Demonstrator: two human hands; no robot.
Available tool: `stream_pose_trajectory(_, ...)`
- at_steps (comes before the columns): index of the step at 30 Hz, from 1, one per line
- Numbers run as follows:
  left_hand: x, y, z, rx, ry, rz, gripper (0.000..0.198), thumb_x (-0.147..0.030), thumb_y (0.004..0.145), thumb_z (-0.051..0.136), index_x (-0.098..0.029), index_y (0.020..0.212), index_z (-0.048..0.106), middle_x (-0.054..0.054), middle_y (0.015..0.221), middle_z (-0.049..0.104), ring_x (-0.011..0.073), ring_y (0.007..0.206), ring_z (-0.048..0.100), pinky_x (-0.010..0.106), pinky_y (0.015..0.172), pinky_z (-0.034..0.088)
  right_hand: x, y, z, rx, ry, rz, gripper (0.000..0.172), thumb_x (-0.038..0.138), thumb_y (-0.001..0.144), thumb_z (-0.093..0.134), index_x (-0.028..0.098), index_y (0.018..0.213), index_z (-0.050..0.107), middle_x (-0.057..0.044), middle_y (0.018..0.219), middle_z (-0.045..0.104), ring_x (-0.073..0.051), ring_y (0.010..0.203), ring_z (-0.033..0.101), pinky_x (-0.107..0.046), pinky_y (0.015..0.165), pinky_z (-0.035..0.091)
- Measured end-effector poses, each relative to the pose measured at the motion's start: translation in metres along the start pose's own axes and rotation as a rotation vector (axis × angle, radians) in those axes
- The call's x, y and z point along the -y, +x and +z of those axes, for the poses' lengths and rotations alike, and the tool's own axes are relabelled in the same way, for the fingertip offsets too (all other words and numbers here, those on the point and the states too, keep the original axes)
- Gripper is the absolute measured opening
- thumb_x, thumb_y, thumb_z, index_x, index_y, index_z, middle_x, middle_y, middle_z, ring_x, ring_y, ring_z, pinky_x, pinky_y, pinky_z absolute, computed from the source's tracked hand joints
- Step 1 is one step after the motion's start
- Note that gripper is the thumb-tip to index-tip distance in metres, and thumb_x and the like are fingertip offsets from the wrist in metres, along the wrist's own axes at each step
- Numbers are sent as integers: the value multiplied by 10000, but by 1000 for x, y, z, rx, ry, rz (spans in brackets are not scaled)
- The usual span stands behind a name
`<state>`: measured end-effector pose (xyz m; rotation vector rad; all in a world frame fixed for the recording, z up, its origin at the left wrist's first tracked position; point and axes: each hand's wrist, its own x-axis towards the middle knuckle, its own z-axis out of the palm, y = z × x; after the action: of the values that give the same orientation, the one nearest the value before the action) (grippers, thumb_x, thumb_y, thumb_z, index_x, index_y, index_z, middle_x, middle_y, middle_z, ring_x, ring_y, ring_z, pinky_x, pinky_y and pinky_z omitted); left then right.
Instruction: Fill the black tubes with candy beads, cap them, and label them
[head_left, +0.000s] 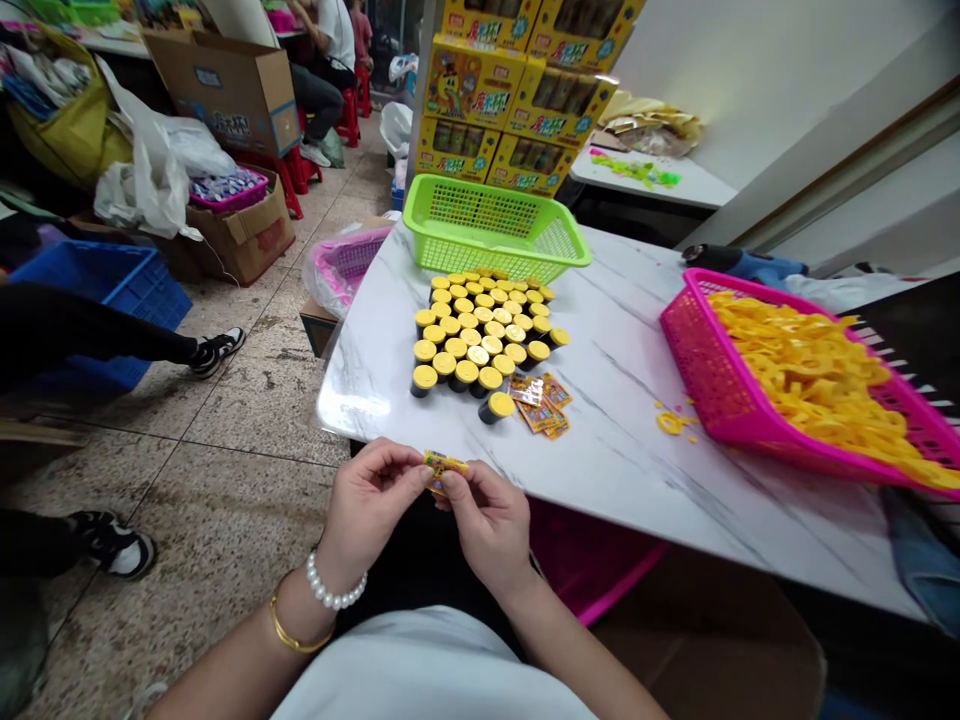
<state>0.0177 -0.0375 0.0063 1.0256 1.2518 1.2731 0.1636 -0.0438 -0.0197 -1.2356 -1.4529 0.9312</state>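
Note:
My left hand (369, 505) and my right hand (486, 520) meet just below the near edge of the marble table (630, 450), both pinching a small yellow printed sticker (444, 468) between fingertips. On the table ahead stand several small black pots with yellow lids (480, 335), packed in rows. A few loose stickers (541, 404) lie beside the nearest pot. My left wrist wears a pearl bracelet and a gold bangle.
A green basket (495, 225) sits behind the pots. A pink basket (750, 400) full of yellow plastic pieces is at right, with a few pieces spilled (673, 421). Yellow cartons (517, 90) stack at the back. Another person's legs (112, 340) stretch across the floor at left, beside a blue crate (97, 290).

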Motion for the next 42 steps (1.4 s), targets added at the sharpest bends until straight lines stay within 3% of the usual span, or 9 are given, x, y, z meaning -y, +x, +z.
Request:
stream_pose_trajectory(7,-5,1,-6,22,-46,-139,211,-340,675,821,-150,751,770,29,617,679,78,460,503,185,419,385,8,8,-7,92,-200,-105,295,324,959,559,190,704,624,11,587,611,-98,512,532,-222,510,415)
stream_pose_trajectory(11,-9,8,-4,16,-155,-327,356,-425,621,854,-130,774,727,-7,494,612,48,333,426,149,338,241,14,38,-34,-218,-469,-284,166,361,885,666,200,847,649,-45,790,690,-151,683,609,-274,662,496)
stream_pose_trajectory(14,-14,15,3,66,-232,-417,453,-438,575,878,-117,860,736,-28,434,567,50,301,422,138,327,206,5,60,-47,-342,-616,-266,261,404,768,755,205,798,588,-73,860,675,-214,827,626,-352,799,512)
stream_pose_trajectory(18,-16,24,11,107,-341,-517,471,-400,550,899,-102,874,731,-21,459,585,38,308,424,125,315,157,1,61,-47,-352,-219,-28,287,371,749,748,214,903,565,-32,885,671,-161,736,621,-307,701,531)
stream_pose_trajectory(21,-16,28,13,87,-438,-578,440,-354,501,926,-104,777,693,-35,468,568,22,315,405,115,304,132,10,47,-45,-201,341,173,434,419,740,773,219,1084,599,-41,936,694,-166,764,658,-304,674,560)
stream_pose_trajectory(24,-17,30,17,99,-526,-621,446,-327,466,941,-110,734,658,-51,478,552,7,317,377,110,292,127,14,39,-45,-118,587,245,412,451,708,818,215,1019,687,-38,917,702,-157,783,667,-291,714,568)
stream_pose_trajectory(34,-18,30,23,159,-618,-606,458,-310,490,942,-118,751,618,-12,628,658,-22,340,340,102,306,160,20,33,-47,-103,226,37,233,286,822,761,224,1015,645,-71,1180,712,-209,1135,665,-376,1029,512)
stream_pose_trajectory(38,-12,25,23,162,-538,-516,418,-398,584,901,-116,787,668,-40,505,563,3,351,336,117,324,139,27,32,-45,15,326,54,215,274,848,735,235,994,581,-65,1089,747,-194,981,723,-344,868,591)
stream_pose_trajectory(42,-9,19,19,80,-347,-327,434,-443,682,841,-119,953,743,-7,598,599,30,460,424,125,386,282,23,35,-45,-93,322,-12,241,259,793,797,239,988,658,-28,974,734,-157,879,711,-279,807,587)
